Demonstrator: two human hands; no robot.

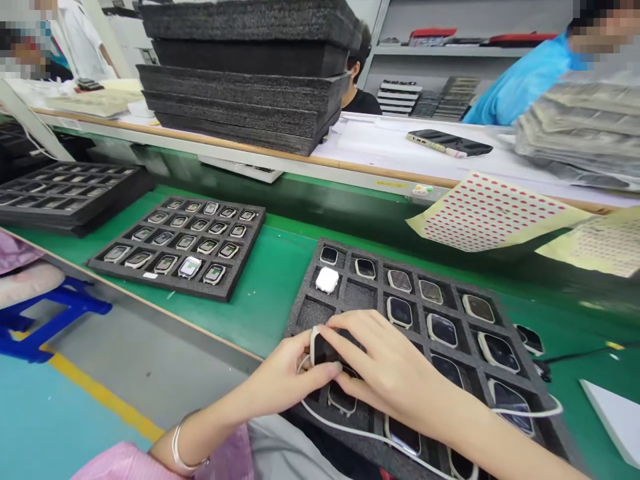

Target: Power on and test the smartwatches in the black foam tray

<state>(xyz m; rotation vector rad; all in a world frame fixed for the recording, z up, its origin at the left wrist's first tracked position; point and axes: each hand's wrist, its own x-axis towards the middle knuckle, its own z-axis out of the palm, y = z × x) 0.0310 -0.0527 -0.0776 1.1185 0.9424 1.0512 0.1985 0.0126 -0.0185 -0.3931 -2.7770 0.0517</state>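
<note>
Both hands meet over the near-left part of a black foam tray (350, 297) whose pockets hold small smartwatch bodies. My left hand (285, 380) pinches a white-edged watch body (317, 347) and holds it on its edge. My right hand (385, 363) lies over it, fingers curled round the same piece. A white cable (345, 430) runs from under the hands across the tray's near edge. One white watch body (327, 279) lies face down in a far-left pocket; a few pockets near it are bare.
A second foam tray (183, 243) of watch bodies lies to the left on the green belt, a third (65, 193) farther left. Stacked foam trays (250, 73) stand on the bench behind. Red-dotted sticker sheets (487, 213) hang at right. A person in blue (525, 80) sits opposite.
</note>
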